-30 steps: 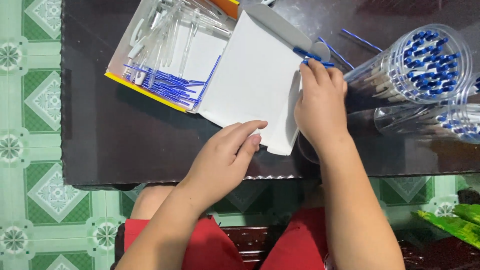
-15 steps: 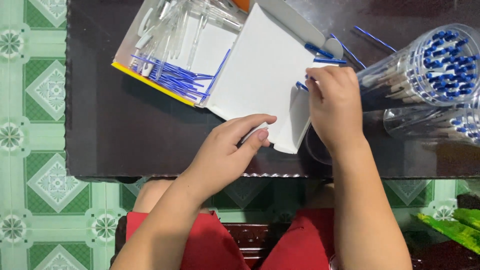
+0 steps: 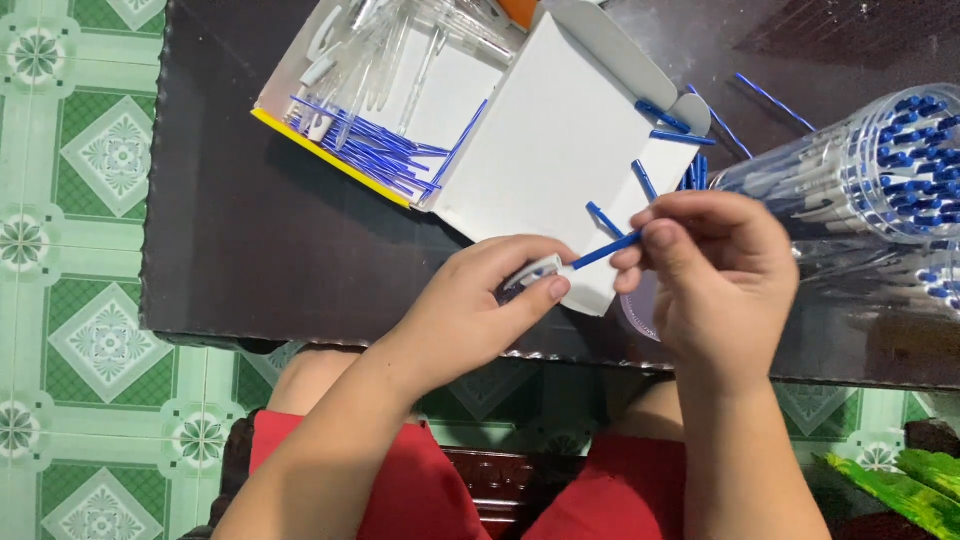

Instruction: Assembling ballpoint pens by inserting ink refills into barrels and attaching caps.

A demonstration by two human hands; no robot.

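The right hand point(image 3: 715, 290) pinches a blue refill point(image 3: 605, 250) and aims its tip at the clear barrel point(image 3: 532, 272) clamped in the left hand point(image 3: 480, 310), both held over the white flap point(image 3: 550, 150) where spare refills point(image 3: 660, 115) lie within reach, beside the tub point(image 3: 880, 165) of finished pens.

Home piecework spot — green patterned floor tiles point(image 3: 90, 330), dark low table point(image 3: 260, 240), pen-parts box point(image 3: 400, 100).

Left hand point(image 3: 480, 310) pinches what looks like a clear pen barrel point(image 3: 533, 272); right hand point(image 3: 715, 275) holds a blue refill point(image 3: 605, 250).
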